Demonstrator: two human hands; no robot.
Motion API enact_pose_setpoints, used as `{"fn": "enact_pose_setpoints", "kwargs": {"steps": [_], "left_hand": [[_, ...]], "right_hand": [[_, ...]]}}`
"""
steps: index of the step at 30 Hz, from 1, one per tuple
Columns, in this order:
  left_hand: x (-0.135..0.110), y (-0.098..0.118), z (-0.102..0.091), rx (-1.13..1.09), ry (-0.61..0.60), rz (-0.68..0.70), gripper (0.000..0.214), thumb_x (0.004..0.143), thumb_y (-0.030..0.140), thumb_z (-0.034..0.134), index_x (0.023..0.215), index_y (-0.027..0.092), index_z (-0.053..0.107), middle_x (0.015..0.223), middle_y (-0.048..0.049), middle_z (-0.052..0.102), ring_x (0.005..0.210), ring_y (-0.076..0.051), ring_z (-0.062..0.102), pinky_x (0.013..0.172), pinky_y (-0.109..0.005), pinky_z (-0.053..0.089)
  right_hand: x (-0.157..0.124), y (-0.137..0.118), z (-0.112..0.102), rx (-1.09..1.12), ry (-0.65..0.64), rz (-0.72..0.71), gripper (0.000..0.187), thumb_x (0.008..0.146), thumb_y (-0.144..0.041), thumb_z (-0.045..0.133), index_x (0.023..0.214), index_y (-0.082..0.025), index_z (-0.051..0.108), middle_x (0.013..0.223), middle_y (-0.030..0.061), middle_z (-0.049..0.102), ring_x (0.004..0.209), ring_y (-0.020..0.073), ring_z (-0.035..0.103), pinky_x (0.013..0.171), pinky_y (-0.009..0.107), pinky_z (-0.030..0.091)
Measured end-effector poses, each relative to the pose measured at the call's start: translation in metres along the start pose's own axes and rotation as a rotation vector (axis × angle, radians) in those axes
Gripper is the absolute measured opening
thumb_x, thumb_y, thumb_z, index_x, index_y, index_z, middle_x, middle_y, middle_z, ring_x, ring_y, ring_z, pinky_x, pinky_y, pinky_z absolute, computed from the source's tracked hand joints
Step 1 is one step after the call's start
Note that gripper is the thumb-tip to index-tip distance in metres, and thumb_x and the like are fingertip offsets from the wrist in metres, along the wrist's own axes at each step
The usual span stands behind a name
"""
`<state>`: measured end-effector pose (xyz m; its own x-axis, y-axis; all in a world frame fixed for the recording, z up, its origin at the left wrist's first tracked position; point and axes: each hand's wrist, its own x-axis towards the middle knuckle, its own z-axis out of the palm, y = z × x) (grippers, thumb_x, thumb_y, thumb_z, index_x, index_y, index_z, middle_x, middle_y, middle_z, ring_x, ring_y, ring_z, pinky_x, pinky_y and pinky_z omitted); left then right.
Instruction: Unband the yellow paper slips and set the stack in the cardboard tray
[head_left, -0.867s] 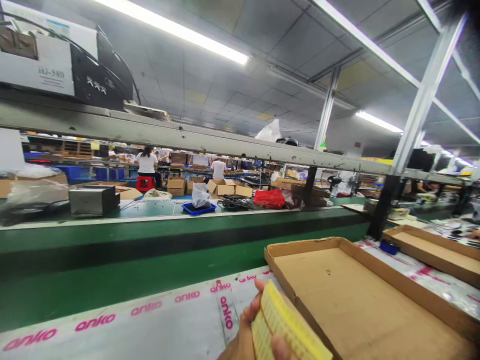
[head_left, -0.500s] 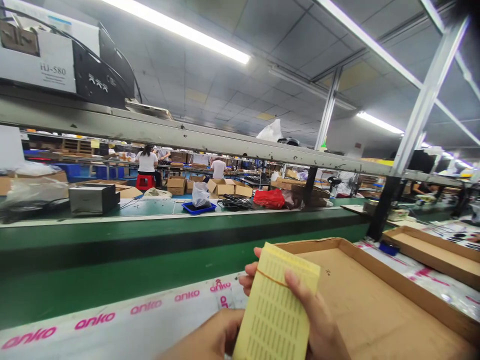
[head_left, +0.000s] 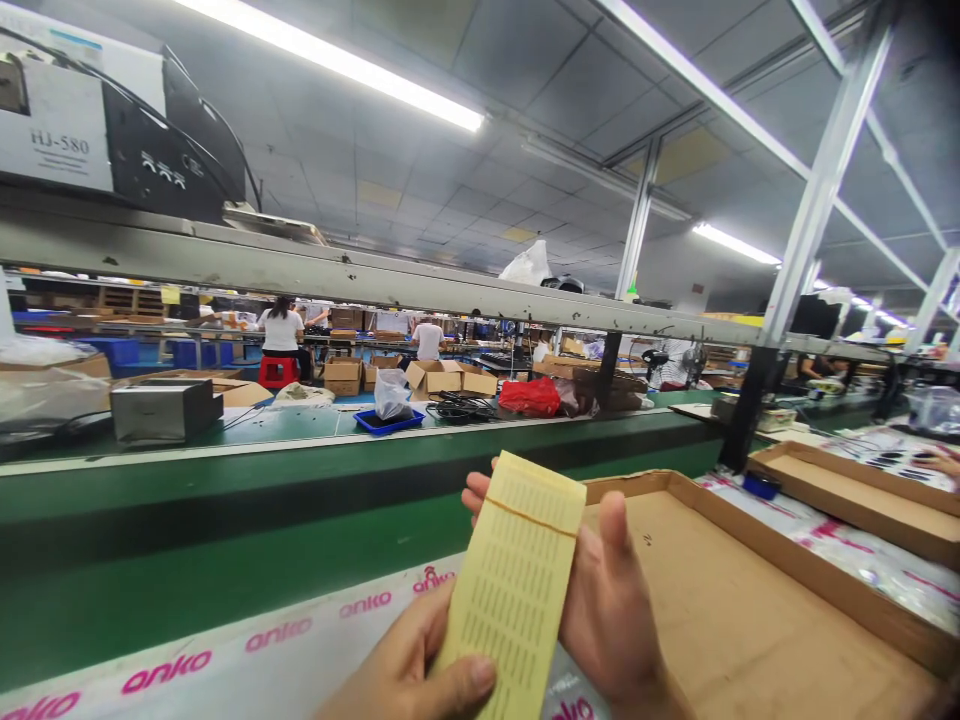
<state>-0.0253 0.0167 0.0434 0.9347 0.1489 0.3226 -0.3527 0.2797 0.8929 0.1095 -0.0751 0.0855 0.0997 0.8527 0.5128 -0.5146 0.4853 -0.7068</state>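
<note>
A stack of yellow label sheets (head_left: pixel 517 570), printed with rows of small dark marks, has a rubber band (head_left: pixel 529 515) around its upper part. At its lower left, my left hand (head_left: pixel 412 655) is closed on the stack, thumb across the front. My right hand (head_left: pixel 619 610) is at the right edge with its thumb raised off the sheets. Its fingertips show past the stack's upper left edge, stretched out behind it. The stack hides the rest of those fingers.
A shallow cardboard tray (head_left: pixel 731 560) lies to the right, with another cardboard tray (head_left: pixel 862 490) beyond. A green conveyor belt (head_left: pixel 225 550) runs across behind white plastic sheeting (head_left: pixel 300 660) printed in pink. Overhead is a long metal shelf (head_left: pixel 420 285). People sit farther back.
My right thumb has lifted off the label sheets, and my left thumb has come onto their front. The stack has shifted slightly left in view.
</note>
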Motion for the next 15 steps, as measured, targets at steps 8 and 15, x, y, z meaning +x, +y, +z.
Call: {"fn": "enact_pose_setpoints", "kwargs": {"steps": [8,15], "left_hand": [[0.001,-0.01,0.0,-0.076,-0.02,0.055,0.049,0.086,0.032,0.069,0.13,0.028,0.047,0.117,-0.0079,0.054,0.112,-0.023,0.05,0.09,-0.034,0.044],[-0.003,-0.001,0.005,-0.042,0.069,0.002,0.053,0.083,0.037,0.072,0.129,0.025,0.048,0.115,-0.0083,0.055,0.111,-0.023,0.05,0.094,-0.033,0.043]], "right_hand": [[0.006,0.004,0.006,-0.137,0.111,-0.052,0.049,0.102,-0.05,0.034,0.131,-0.012,0.047,0.131,0.0162,0.042,0.123,0.0312,0.037,0.104,0.044,0.03],[-0.008,0.01,0.008,-0.197,0.119,0.16,0.048,0.093,-0.059,0.049,0.122,-0.021,0.058,0.126,0.0104,0.049,0.102,0.0283,0.051,0.089,0.041,0.04]]}}
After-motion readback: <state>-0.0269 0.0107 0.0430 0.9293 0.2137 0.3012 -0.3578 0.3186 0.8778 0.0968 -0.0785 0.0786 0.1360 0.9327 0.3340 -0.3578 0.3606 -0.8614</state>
